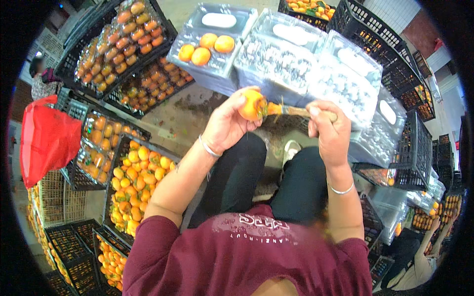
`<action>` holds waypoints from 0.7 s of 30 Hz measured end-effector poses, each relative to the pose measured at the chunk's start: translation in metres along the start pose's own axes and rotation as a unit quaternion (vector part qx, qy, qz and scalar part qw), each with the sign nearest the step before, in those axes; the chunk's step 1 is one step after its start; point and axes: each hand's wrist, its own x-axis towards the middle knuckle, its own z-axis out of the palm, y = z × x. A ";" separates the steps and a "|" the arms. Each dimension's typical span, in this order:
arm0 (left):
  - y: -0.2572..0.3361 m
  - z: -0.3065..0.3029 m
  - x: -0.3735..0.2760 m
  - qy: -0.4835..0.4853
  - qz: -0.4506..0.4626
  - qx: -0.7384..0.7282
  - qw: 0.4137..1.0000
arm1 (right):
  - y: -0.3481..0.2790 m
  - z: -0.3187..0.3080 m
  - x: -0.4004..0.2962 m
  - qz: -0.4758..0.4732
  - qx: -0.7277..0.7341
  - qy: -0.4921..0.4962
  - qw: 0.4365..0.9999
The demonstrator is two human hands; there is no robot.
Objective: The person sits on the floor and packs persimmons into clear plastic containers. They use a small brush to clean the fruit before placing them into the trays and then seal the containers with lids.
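Note:
My left hand [226, 125] holds an orange persimmon [250, 105] between thumb and fingers, its leafy calyx turned to the right. In my right hand [330, 129] is a brush [296, 111] with a wooden handle. Its orange bristles meet the calyx side of the fruit. Just beyond my hands stands a stack of clear plastic punnets [207, 76], the top one bearing several persimmons [201, 56] in its moulded cups. More stacks of clear punnets [276, 61] stand to its right, their cups glaring with reflected light.
A black crate of loose persimmons [139, 181] stands by my left elbow. Packed punnets [122, 44] fill crates at the upper left, near a red plastic bag [50, 140]. Black crates [374, 48] are stacked at right. Another person's arms [431, 236] show at lower right.

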 end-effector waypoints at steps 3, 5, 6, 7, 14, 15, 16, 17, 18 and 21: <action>0.005 -0.011 0.022 0.098 0.046 0.234 0.966 | 0.017 -0.010 0.007 0.019 -0.007 0.005 1.000; 0.000 -0.046 0.052 0.139 0.179 0.518 0.825 | 0.018 -0.012 0.011 0.033 -0.044 -0.004 0.998; 0.000 -0.058 0.071 0.151 0.234 0.640 0.716 | 0.018 -0.013 0.013 0.039 -0.065 -0.004 0.997; 0.003 -0.054 0.086 0.144 0.284 0.721 0.615 | 0.019 -0.014 0.016 0.031 -0.086 -0.005 0.996; -0.004 -0.069 0.173 0.110 0.265 0.840 0.460 | 0.024 -0.008 0.020 0.044 -0.105 -0.054 0.992; -0.009 -0.068 0.177 0.110 0.269 0.841 0.456 | 0.025 -0.012 0.018 0.055 -0.114 -0.050 0.991; -0.012 -0.069 0.182 0.111 0.273 0.842 0.452 | 0.026 -0.013 0.016 0.066 -0.124 -0.048 0.989; -0.013 -0.070 0.185 0.113 0.277 0.843 0.447 | 0.029 -0.012 0.020 0.053 -0.140 -0.054 0.987; -0.014 -0.070 0.184 0.118 0.285 0.838 0.451 | 0.031 -0.012 0.023 0.046 -0.159 -0.056 0.985; -0.001 -0.075 0.172 0.116 0.240 0.832 0.487 | 0.030 -0.005 0.027 0.042 -0.160 -0.067 0.984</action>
